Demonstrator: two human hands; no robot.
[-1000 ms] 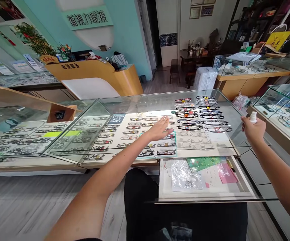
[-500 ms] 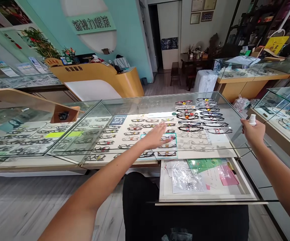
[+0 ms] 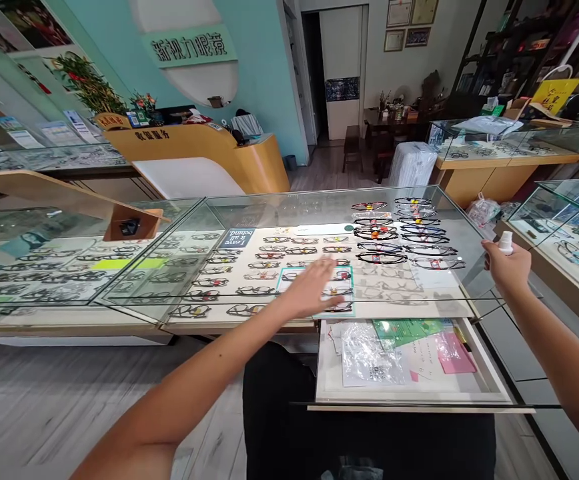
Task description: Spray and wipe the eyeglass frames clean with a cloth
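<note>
Closest to us are our dark-clothed legs [image 3: 394, 440], with an open white drawer [image 3: 327, 380] in front of them; in it lie a clear plastic bag [image 3: 373, 353], a green sheet [image 3: 407, 331] and a pink paper [image 3: 455, 353]. Past it, to the left, our left hand [image 3: 312, 287] is spread palm down, thumb apart, over the glass worktop [image 3: 274, 208]; we cannot tell whether it touches. Beside the worktop's right end, our right hand [image 3: 513, 263] is closed around a small bottle [image 3: 506, 241], its white top sticking up from the fist. Eyeglasses [image 3: 257, 291] spread around our left hand, and dark frames [image 3: 381, 257] form two columns to its right. Beyond are a plastic-wrapped suitcase [image 3: 412, 165], a wooden desk [image 3: 262, 165] and a green sign [image 3: 189, 45].
</note>
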